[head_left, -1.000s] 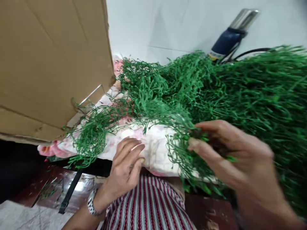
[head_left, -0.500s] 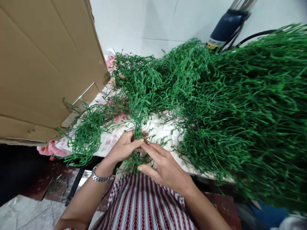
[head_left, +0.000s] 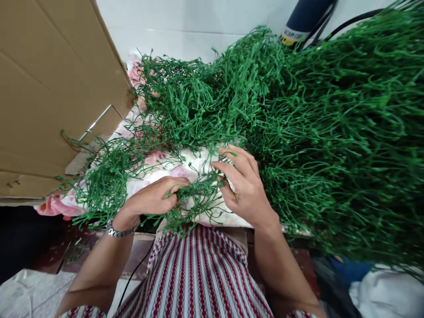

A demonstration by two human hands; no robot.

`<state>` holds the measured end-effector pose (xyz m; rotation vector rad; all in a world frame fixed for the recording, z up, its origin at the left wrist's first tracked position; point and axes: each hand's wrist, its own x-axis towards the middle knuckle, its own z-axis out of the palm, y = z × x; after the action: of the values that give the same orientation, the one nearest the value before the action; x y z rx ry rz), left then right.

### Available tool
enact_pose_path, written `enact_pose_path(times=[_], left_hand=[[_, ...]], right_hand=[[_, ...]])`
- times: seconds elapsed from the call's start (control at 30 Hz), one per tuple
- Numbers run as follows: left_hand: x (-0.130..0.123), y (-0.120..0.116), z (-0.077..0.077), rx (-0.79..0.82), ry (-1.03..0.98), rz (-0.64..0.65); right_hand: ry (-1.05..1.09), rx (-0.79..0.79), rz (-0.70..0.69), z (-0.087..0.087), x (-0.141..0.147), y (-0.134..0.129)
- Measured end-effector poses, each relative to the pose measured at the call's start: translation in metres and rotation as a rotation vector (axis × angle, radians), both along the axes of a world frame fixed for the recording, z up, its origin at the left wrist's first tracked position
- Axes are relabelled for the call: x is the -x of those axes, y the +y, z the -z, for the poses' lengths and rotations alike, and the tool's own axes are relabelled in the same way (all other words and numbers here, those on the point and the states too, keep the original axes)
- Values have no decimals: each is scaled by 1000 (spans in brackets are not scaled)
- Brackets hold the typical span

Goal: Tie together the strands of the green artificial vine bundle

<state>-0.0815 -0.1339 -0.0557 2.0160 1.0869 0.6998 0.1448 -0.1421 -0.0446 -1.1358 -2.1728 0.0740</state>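
Observation:
My left hand [head_left: 159, 195], with a metal watch on its wrist, is closed on a small bunch of green stems [head_left: 195, 198] above the cloth's front edge. To the right, my right hand [head_left: 243, 183] has its fingers apart and curved at the upper end of that bunch; a few stems touch or pass near its fingertips. Under both hands lies a white and pink cloth [head_left: 212, 214]. Behind them a large heap of green stems [head_left: 331, 132] spreads from the middle to the far right. A smaller loose pile [head_left: 107, 176] sits left of my left hand.
A large cardboard box [head_left: 56, 88] stands at the left, with a bent metal wire [head_left: 99, 120] beside it. At the back, a dark blue cylinder [head_left: 301, 20] with a black cable is near the white wall [head_left: 165, 20]. White fabric [head_left: 387, 291] lies at the lower right.
My right hand has moved away from my left hand, up and to the right, and its fingers have spread. My left hand has shifted slightly left. The whole view has also shifted a little.

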Motion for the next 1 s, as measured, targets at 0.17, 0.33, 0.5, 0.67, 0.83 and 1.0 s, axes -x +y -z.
enact_pose_path(times=[0.17, 0.33, 0.5, 0.67, 0.83, 1.0], left_hand=[[7, 5, -10, -128, 398, 146], [1, -21, -48, -298, 363, -159], [-38, -29, -43, -454, 226, -170], [-50, -10, -9, -367, 320, -176], [-37, -3, -7, -115, 84, -171], [-35, -2, -9, 113, -222, -216]], right_hand=[[33, -75, 50, 10, -5, 0], [9, -160, 135, 16, -3, -1], [53, -227, 103, 17, 5, -1], [69, -276, 76, 23, 7, -1], [104, -365, 131, 29, 7, -6], [114, -422, 138, 33, 12, -11]])
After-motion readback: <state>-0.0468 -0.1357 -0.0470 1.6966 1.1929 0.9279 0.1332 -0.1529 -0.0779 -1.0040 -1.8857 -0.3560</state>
